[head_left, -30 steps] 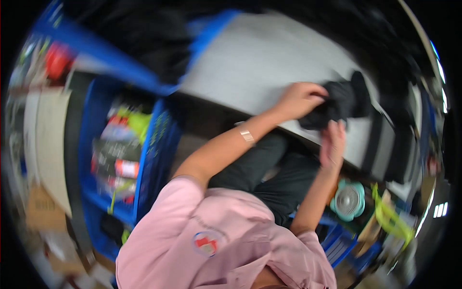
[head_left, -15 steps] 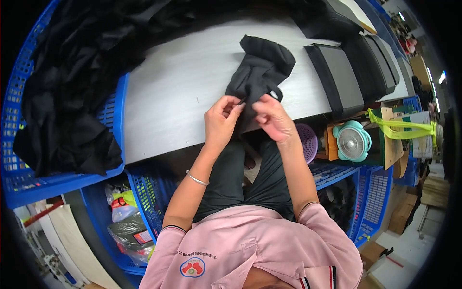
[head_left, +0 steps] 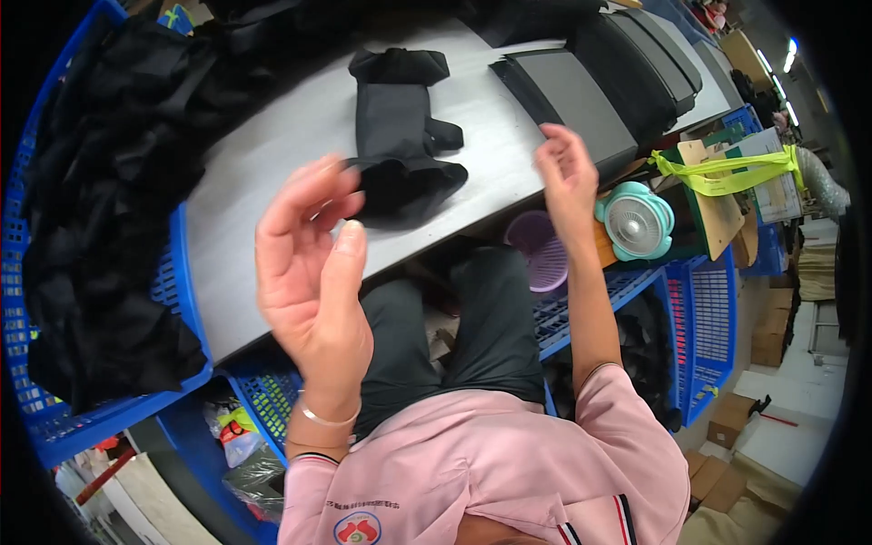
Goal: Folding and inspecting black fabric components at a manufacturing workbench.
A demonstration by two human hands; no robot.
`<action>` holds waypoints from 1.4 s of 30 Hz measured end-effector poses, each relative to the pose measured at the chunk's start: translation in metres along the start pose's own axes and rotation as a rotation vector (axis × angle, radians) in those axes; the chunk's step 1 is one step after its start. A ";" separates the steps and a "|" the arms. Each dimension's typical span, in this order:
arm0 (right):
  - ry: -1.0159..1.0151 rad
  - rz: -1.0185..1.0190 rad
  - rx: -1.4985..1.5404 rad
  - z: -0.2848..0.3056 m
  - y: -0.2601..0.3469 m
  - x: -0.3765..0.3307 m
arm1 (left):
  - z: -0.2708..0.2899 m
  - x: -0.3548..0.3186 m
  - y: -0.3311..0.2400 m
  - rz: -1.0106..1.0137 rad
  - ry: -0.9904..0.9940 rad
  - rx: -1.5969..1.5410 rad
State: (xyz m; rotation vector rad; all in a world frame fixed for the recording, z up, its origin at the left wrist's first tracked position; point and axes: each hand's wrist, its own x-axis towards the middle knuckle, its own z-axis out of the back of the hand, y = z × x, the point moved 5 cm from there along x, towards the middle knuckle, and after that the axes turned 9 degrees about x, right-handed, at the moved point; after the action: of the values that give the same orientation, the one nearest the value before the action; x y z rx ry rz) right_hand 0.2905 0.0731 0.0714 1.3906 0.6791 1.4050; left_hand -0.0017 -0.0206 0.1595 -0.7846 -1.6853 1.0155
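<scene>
A folded black fabric piece (head_left: 400, 136) lies flat on the grey table (head_left: 272, 154), its lower end near the front edge. My left hand (head_left: 309, 263) is raised above the table edge, fingers apart and empty, just left of the fabric. My right hand (head_left: 568, 177) hovers open over the table's right front corner, beside a stack of dark grey flat panels (head_left: 581, 91). Neither hand touches the fabric.
A blue crate (head_left: 100, 218) heaped with black fabric stands at the left. A purple basket (head_left: 536, 254) and a teal small fan (head_left: 636, 222) sit under the table at the right, near blue crates (head_left: 704, 336) and cardboard boxes with a yellow-green strap (head_left: 727, 163).
Both hands let go of the black fabric, which now lies flat on the table. My left hand lifted toward me; my right hand moved out to the right.
</scene>
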 end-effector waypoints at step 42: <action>0.400 0.494 -0.183 -0.034 0.137 -0.188 | -0.006 -0.148 0.097 0.742 0.457 -0.462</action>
State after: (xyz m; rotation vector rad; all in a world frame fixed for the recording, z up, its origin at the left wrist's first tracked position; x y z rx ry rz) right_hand 0.1908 -0.1351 0.1167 1.1853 0.4508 2.1181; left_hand 0.0539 -0.1031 0.0131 -1.8841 -1.2388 0.8179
